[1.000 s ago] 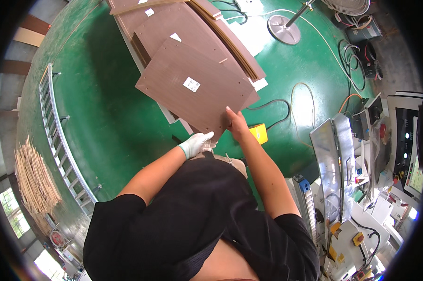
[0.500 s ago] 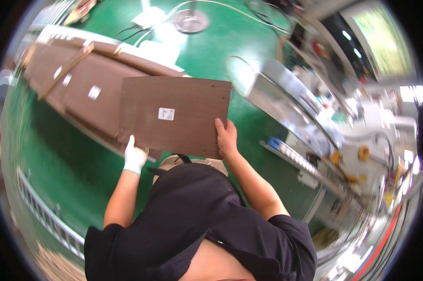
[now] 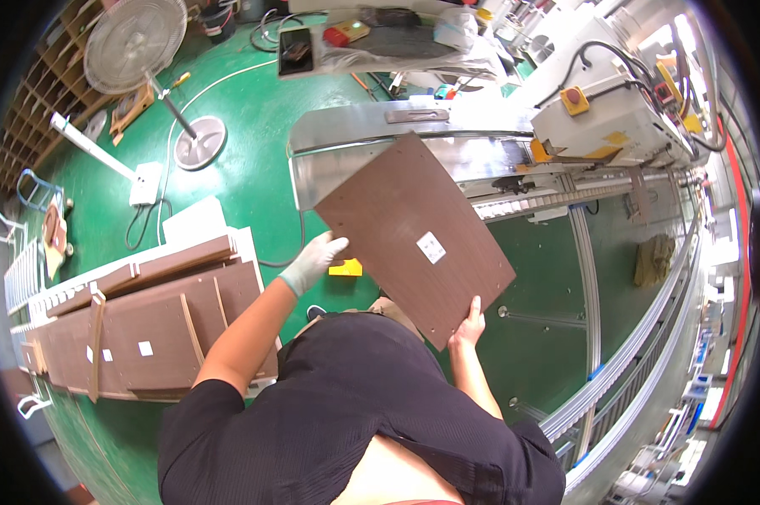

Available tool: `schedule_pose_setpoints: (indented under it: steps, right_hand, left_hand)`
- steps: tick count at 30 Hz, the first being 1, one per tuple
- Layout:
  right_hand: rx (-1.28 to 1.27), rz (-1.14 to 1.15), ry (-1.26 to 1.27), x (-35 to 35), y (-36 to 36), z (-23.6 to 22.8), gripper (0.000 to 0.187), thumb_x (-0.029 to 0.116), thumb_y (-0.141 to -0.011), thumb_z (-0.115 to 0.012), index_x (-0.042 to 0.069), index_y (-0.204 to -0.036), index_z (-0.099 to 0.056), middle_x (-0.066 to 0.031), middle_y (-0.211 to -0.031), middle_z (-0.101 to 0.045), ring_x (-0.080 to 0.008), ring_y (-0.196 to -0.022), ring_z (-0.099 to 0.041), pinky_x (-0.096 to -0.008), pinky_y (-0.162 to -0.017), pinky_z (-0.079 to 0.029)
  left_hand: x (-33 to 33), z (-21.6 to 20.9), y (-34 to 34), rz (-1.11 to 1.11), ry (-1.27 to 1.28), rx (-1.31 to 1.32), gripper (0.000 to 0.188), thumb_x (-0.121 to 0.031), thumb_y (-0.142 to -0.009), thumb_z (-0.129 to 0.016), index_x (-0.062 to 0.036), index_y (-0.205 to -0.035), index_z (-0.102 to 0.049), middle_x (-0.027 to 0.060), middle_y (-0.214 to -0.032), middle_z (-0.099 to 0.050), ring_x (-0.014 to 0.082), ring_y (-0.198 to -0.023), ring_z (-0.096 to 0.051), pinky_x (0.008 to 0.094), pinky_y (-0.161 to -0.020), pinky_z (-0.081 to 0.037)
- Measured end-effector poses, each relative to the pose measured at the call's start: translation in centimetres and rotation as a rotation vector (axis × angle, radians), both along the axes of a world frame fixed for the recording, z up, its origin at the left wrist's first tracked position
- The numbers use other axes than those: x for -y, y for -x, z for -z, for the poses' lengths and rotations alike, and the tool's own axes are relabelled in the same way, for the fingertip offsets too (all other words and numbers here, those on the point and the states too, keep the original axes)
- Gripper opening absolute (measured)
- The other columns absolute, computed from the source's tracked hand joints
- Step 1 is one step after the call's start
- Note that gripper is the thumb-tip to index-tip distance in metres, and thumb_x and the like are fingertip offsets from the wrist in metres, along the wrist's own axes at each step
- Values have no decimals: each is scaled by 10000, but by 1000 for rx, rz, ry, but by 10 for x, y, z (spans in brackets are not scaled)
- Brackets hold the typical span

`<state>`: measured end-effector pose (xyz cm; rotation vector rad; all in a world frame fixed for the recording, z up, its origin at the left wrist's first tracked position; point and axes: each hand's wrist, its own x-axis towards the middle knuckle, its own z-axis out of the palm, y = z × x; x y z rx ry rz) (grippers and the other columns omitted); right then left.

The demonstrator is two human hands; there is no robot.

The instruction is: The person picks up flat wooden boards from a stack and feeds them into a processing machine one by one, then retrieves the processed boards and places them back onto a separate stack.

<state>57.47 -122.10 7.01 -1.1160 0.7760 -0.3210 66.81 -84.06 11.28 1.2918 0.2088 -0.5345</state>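
Note:
A brown wood-grain panel (image 3: pixel 397 223) with a white label and small holes near its edges is held up in front of me, tilted at a slant. My left hand (image 3: pixel 314 263), in a pale glove, grips its left edge. My bare right hand (image 3: pixel 467 326) holds the near right edge, thumb on top. Beneath the panel's far corner lies the metal bed of a machine (image 3: pixel 346 135); I cannot tell whether they touch. To my left lies a stack of brown boards (image 3: pixel 170 328), some with white labels and narrow strips across them.
A pedestal fan (image 3: pixel 199 143) stands at the far left beside a white post. Beyond the machine is a cluttered table (image 3: pixel 380 63). A grey machine head with a red-and-yellow button (image 3: pixel 574 100) is at the right. Metal conveyor rails (image 3: pixel 624 370) run along the right side.
I have turned to the right with the panel, away from the board stack and toward the machine. The panel has swung to a slant, still in both hands.

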Motion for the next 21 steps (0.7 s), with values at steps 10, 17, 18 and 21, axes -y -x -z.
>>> schedule_pose_setpoints:
  steps: [10,17,18,21]
  right_hand:
    - [-101,184,-120,8,4,-32,640,394,-944,-721,-62,-1343,-518,-174,-1296,-612,-310,-1083,-652,-459,-919,-563]
    - [-39,182,-201,24,-35,-40,562,330,-967,-697,1,-1384,-516,-125,-1353,-589,-289,-1171,-606,-467,-976,-528]
    - [-50,194,-207,24,-37,-43,564,336,-964,-700,3,-1382,-518,-125,-1352,-590,-290,-1170,-606,-469,-978,-526]
    - [-78,221,-232,27,-46,-47,565,349,-958,-705,11,-1375,-526,-123,-1350,-591,-289,-1167,-606,-470,-985,-520]
  left_hand:
    - [-19,-90,-165,-461,-772,642,311,-297,-1000,-554,-22,-1057,-685,155,-969,-722,306,-892,-692,408,-802,-530]
    - [-112,-110,-277,-571,-1607,880,638,-487,-944,-602,30,-1316,-571,244,-1424,-517,402,-1333,-463,460,-1121,-373]
    - [-110,-107,-277,-534,-1603,817,649,-499,-945,-597,32,-1316,-574,247,-1438,-505,403,-1344,-455,457,-1127,-367]
    - [-109,-102,-279,-522,-1600,780,650,-510,-944,-593,35,-1299,-592,257,-1456,-491,406,-1367,-437,453,-1142,-352]
